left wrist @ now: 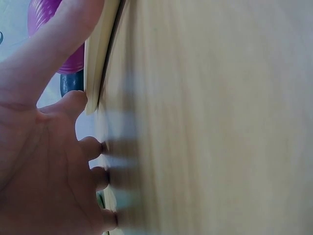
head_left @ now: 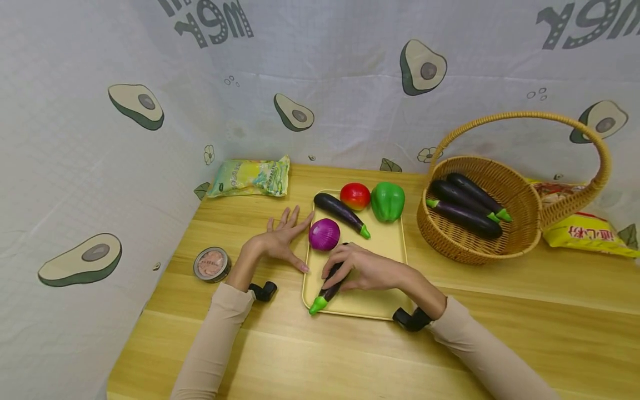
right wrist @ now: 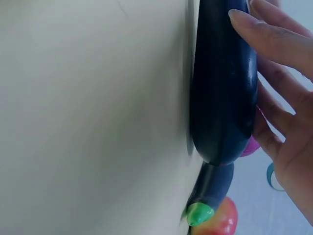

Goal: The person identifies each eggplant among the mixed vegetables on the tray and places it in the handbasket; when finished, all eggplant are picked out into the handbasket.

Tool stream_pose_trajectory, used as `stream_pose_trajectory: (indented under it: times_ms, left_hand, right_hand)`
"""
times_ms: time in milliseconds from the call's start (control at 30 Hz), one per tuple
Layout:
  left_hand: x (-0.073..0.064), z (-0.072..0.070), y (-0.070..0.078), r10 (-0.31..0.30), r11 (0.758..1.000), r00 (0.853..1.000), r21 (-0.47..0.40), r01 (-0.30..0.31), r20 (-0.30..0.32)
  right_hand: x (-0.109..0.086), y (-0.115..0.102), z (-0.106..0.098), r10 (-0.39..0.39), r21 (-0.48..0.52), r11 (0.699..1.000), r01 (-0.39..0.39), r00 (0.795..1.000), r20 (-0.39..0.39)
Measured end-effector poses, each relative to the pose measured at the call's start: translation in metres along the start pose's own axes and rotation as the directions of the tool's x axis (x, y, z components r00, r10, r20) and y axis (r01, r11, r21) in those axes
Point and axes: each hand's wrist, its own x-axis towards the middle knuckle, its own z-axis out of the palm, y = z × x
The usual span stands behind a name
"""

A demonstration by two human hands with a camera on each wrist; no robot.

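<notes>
One dark purple eggplant (head_left: 329,290), on or just above the near left part of a cream tray (head_left: 382,250), bare contact being impossible to tell; green stem towards the near left corner, blunt end towards the onion. Right grip (head_left: 362,268): fingers curled over the eggplant's body from above, thumb on the other side, stem left uncovered. Just beyond: one purple onion (head_left: 324,234) by the tray's left edge; a second eggplant (head_left: 337,210), lying slantwise; one red fruit (head_left: 355,196); one green pepper (head_left: 388,201) at the far right corner. Left grip (head_left: 275,243): holding nothing, fingers spread, fingertips down by the tray's left edge. Further out on the wooden bench (head_left: 300,355): one round tin (head_left: 212,264), left; one green packet (head_left: 250,178), far left; one wicker basket (head_left: 442,244), right, containing three eggplants (head_left: 462,218); one yellow packet (head_left: 585,234) beside it.
</notes>
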Motion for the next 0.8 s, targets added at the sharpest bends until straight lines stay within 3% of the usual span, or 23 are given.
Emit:
stream_pose_trajectory:
  times_ms: [400,800]
  left_hand:
    - [0.001,0.000,0.001,-0.005,1.000,1.000,0.008,0.005,-0.002]
    - [0.000,0.001,0.001,-0.002,1.000,1.000,0.000,0.002,0.000]
  right_hand:
    - [0.005,-0.001,0.000,0.016,-0.062,0.998,-0.015,1.000,0.009]
    - [-0.006,-0.006,-0.009,0.059,-0.063,0.996,-0.058,0.998,0.013]
